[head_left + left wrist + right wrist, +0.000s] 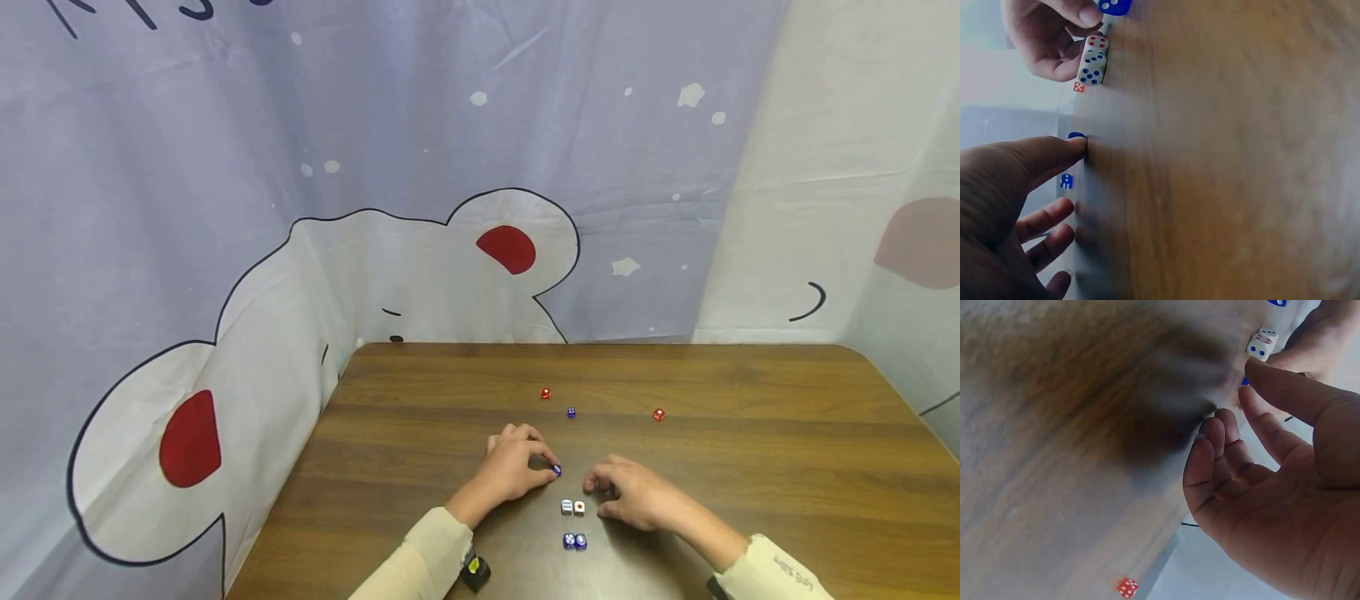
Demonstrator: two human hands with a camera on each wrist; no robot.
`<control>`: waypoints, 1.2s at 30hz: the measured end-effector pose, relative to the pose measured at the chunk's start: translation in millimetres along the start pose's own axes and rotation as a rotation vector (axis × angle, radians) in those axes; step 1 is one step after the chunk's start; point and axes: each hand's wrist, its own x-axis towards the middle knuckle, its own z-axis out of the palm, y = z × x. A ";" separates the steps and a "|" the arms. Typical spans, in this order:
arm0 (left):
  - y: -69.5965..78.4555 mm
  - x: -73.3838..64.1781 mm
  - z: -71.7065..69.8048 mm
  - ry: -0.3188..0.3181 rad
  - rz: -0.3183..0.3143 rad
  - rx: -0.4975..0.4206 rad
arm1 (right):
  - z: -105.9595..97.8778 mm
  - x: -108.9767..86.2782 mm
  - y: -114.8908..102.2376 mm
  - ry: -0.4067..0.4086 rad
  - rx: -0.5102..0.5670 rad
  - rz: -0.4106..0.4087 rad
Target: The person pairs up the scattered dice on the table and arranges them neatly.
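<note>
My left hand (513, 467) pinches a small blue die (557, 470) between thumb and index finger, low at the wooden tabletop. In the left wrist view the thumb covers most of that blue die (1077, 135). Across from it, my right hand (633, 493) hovers with loosely bent fingers and holds nothing; thumb and index finger are apart in the right wrist view. Just left of its thumb, a white die (566, 507) sits side by side with another white die (579, 507). Nearer to me, two blue dice (569, 541) form a similar pair.
Farther back on the wooden table (420, 383) lie a red die (546, 393), a blue die (572, 412) and, to the right, another red die (658, 414). A printed curtain (375, 133) hangs behind the table's back edge and along its left side.
</note>
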 end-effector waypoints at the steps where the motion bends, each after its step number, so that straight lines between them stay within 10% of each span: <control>1: 0.8 -0.1 0.1 -0.002 0.002 0.001 | -0.7 0.5 0.3 0.002 0.002 0.002; 36: 3.7 -0.1 5.6 -0.016 0.017 -0.023 | -27.2 62.5 34.7 0.211 0.076 0.101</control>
